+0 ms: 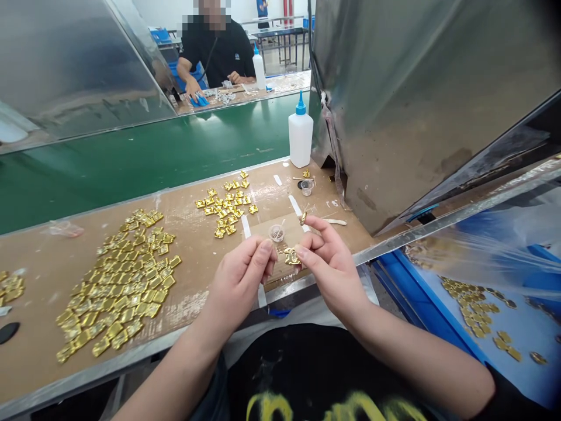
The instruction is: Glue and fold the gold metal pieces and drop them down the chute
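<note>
My right hand (335, 266) pinches a small shiny gold-coloured metal piece (290, 256) between thumb and fingers, over the table's front edge. Another gold bit (303, 218) sits at the tip of its raised index finger. Just left of the held piece, my left hand (241, 278) is closed, thumb pressed against the curled fingers; what it may hold is hidden. Behind the hands stands a small clear cup (276, 233) with a thin stick in it. Many gold pieces (127, 275) lie spread on the left, and a smaller group (228, 204) lies farther back.
A white squeeze bottle (300, 137) with a blue tip stands at the back, near a second small cup (307, 187). A metal panel (421, 117) rises on the right, above a blue bin (416, 304). Beyond the green belt (153, 155) a co-worker (219, 52) sits.
</note>
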A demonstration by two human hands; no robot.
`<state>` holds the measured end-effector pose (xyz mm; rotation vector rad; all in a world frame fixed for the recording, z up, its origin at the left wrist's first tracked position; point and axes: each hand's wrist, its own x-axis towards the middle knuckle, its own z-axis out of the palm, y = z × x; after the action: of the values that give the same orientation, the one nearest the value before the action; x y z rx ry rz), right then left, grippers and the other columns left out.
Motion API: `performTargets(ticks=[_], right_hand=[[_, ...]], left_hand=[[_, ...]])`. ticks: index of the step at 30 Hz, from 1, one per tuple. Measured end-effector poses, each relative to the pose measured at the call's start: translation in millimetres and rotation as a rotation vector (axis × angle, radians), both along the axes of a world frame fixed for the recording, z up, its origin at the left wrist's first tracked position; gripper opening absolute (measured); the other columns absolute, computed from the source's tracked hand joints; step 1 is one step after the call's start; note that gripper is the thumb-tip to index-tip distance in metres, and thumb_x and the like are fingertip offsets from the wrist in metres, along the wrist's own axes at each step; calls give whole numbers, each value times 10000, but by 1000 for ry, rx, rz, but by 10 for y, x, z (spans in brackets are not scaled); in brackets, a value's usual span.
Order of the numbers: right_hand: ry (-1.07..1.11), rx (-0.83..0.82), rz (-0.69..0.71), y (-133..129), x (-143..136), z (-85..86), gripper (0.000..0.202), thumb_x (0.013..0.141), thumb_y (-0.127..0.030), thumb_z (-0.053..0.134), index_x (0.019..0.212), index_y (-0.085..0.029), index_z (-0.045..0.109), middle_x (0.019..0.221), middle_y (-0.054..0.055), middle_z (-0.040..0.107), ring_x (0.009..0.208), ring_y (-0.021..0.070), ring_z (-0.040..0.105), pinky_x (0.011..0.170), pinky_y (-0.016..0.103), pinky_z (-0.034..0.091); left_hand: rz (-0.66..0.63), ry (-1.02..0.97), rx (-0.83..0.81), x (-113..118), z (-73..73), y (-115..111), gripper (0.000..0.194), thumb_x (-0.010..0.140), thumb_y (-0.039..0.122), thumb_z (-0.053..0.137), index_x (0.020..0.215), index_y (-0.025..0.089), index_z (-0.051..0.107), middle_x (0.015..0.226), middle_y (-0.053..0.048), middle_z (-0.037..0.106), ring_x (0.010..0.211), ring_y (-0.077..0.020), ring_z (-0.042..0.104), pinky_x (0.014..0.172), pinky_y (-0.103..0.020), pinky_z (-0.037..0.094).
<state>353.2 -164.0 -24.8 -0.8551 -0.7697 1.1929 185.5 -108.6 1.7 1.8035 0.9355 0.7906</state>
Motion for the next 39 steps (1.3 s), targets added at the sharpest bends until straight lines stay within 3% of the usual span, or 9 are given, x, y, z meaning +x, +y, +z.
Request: performTargets(ticks=[3,7,12,18,24,28,32,37,39], right_hand=[[-52,25,-6,-31,-26,-12,423,956,-263,733,1329,-271,533,762,-68,558,680,103,538,680,249,470],[-189,76,-35,-93,-71,-40,404,1004,-242,673,1368,-307,513,830,-50,556,714,108,528,664,248,444],[-230,120,-18,-90,-85,-49,412,1014,-238,646,1391,-292,490,853,-40,554,733,116,534,673,259,449],[-105,41,27,-42,-78,-21,459,983,-311,701,1380,-260,477,798,-54,543,696,115,526,656,260,447],[-99,7,-4,-40,-55,-2,468,957,-359,733,1352,-273,495,770,-63,531,675,122,503,644,266,445],[-84,-9,-3,-49,-61,-7,493,944,-367,755,1348,-259,494,770,-64,536,674,117,507,651,256,452],[-58,-28,30,-49,-54,-22,456,960,-390,751,1328,-261,514,769,-64,567,696,114,575,700,254,505],[-123,30,-12,15,75,-74,279,978,-464,726,1074,-224,622,803,-3,691,716,145,661,721,292,565],[-164,35,-30,38,149,-119,282,990,-468,712,924,-206,633,777,9,696,682,141,649,692,286,552]], left_hand=[[-23,25,-31,24,8,-30,320,1122,454,481,912,228,566,752,45,543,637,-133,490,604,-275,390],[-95,156,135,52,5,-81,338,1124,376,463,828,218,506,719,46,503,651,-135,479,630,-299,350],[-52,147,249,62,-46,-119,366,1122,305,424,767,218,431,665,51,425,598,-134,409,611,-324,302],[-22,-18,-64,94,-78,-91,430,1126,398,422,734,220,427,662,40,425,598,-136,381,575,-302,320],[-25,-175,-326,117,-75,-70,440,1120,479,390,816,209,560,620,31,491,524,-131,393,489,-274,320],[-38,-90,-176,98,-86,-92,376,1107,535,460,943,219,581,700,40,491,604,-127,433,559,-257,352],[-109,11,-65,77,-111,-93,336,1082,457,575,861,205,544,728,40,505,660,-118,471,613,-249,378],[-133,-323,-464,-9,-125,-54,305,1066,409,567,870,239,406,807,32,628,526,-126,583,454,-232,426],[-69,-422,-607,-79,-90,-27,281,1028,309,593,889,256,354,801,55,612,462,-103,512,398,-196,368]])
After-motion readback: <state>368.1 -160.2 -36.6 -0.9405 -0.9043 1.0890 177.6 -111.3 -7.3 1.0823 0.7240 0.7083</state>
